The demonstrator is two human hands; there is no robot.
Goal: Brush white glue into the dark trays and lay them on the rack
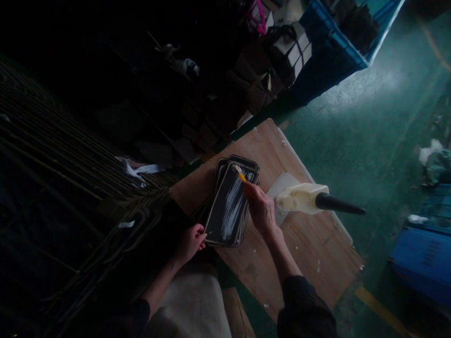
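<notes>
Brush (241, 176) is in the right hand (261, 207), fingers closed round its handle, bristles at the far end of the white-streaked panel (222, 206). Left hand (193, 240) curls, fingertips at the panel's near-left corner; whether it grips, I cannot tell. Bottle (306, 198) is right of the panel.

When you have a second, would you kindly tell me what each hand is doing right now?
Left hand: curled at the dark panel's corner; grip cannot be told.
Right hand: closed, holding the brush.

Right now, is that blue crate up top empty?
Not empty: dark lumps show inside the blue crate. Can't tell how full.
</notes>
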